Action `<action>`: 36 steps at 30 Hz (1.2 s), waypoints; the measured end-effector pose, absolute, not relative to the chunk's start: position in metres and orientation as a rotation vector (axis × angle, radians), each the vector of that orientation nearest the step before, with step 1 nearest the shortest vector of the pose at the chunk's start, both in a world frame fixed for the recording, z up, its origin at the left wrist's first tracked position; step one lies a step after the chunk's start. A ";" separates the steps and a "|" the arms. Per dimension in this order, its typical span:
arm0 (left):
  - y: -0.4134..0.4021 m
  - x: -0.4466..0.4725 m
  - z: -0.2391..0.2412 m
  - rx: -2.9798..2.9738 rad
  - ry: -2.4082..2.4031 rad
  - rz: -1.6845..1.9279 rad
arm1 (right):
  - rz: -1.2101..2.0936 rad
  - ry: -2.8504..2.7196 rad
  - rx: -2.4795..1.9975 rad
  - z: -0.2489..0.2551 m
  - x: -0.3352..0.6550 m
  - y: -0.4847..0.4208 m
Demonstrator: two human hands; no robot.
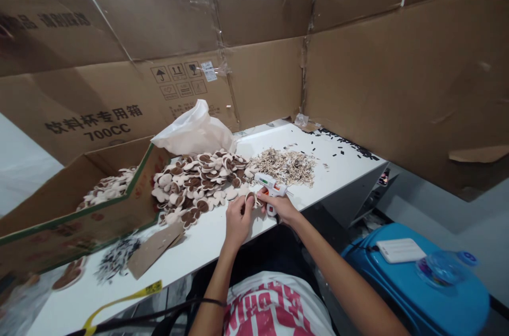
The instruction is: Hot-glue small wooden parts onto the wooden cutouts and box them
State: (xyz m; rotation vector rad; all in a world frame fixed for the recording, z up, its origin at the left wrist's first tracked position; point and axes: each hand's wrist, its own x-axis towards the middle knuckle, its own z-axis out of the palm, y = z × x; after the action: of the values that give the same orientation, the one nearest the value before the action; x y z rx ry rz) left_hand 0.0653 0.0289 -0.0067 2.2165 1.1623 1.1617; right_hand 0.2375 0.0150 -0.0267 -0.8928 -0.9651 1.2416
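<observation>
My right hand (283, 208) is wrapped round a white hot-glue gun (269, 185) with an orange trigger, its nozzle pointing left. My left hand (237, 219) pinches a small cream and brown felt piece (250, 199) right at the nozzle, near the front edge of the white table (207, 243). Just behind the hands lies a heap of similar cream and brown flower-shaped pieces (199, 182). A pile of thin pale strips (286, 165) sits behind the glue gun to the right.
An open cardboard box (83, 209) with more pieces stands at left, a white plastic bag (194, 132) behind the heap. Cardboard walls (397, 76) ring the table. Small black bits (342, 142) lie at the far right. A blue container (413, 283) with a white pack is beside my right arm.
</observation>
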 end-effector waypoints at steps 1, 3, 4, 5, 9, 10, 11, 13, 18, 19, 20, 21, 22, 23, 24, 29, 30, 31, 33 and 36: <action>0.029 0.065 -0.006 2.232 1.162 1.165 | 1.244 -0.967 -0.892 -0.027 0.238 0.015; 0.028 0.065 -0.006 2.259 1.159 1.171 | 1.251 -0.966 -0.892 -0.029 0.238 0.016; 0.028 0.065 -0.006 2.266 1.160 1.175 | 1.253 -0.964 -0.893 -0.029 0.238 0.017; 0.028 0.065 -0.005 2.268 1.162 1.177 | 1.252 -0.963 -0.894 -0.029 0.238 0.017; 0.028 0.066 -0.004 2.219 1.159 1.175 | 1.234 -0.957 -0.893 -0.029 0.237 0.018; 0.028 0.066 -0.004 2.201 1.151 1.172 | 1.233 -0.953 -0.893 -0.029 0.237 0.019; 0.028 0.066 -0.003 2.184 1.141 1.169 | 1.234 -0.949 -0.893 -0.029 0.237 0.019; 0.028 0.066 -0.002 2.164 1.122 1.159 | 1.237 -0.940 -0.893 -0.030 0.237 0.020; 0.028 0.067 -0.002 2.179 1.109 1.151 | 1.237 -0.916 -0.898 -0.032 0.237 0.020; 0.028 0.066 -0.003 2.185 1.111 1.154 | 1.241 -0.915 -0.900 -0.032 0.237 0.021; 0.029 0.066 -0.004 2.193 1.113 1.155 | 1.244 -0.916 -0.901 -0.032 0.237 0.021; 0.029 0.066 -0.005 2.201 1.117 1.156 | 1.246 -0.916 -0.903 -0.033 0.238 0.021; 0.030 0.066 -0.005 2.213 1.121 1.156 | 1.246 -0.918 -0.903 -0.033 0.238 0.021; 0.030 0.066 -0.006 2.226 1.126 1.158 | 1.246 -0.921 -0.901 -0.033 0.238 0.021; 0.030 0.066 -0.006 2.240 1.130 1.162 | 1.246 -0.926 -0.899 -0.034 0.238 0.021; 0.029 0.065 -0.006 2.247 1.145 1.175 | 1.251 -0.930 -0.903 -0.034 0.238 0.022; 0.029 0.066 -0.005 2.231 1.145 1.171 | 1.250 -0.927 -0.906 -0.034 0.238 0.022; 0.028 0.066 -0.005 2.212 1.142 1.166 | 1.247 -0.924 -0.909 -0.034 0.237 0.022; 0.028 0.066 -0.004 2.174 1.124 1.154 | 1.240 -0.920 -0.913 -0.034 0.237 0.022; 0.027 0.065 -0.003 2.152 1.098 1.142 | 1.233 -0.927 -0.915 -0.033 0.237 0.022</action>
State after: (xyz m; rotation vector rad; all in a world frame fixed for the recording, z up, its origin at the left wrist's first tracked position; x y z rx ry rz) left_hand 0.0654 0.0273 -0.0027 2.1516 1.0976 1.1422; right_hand 0.2369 0.0216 -0.0327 -0.9153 -0.9272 1.2335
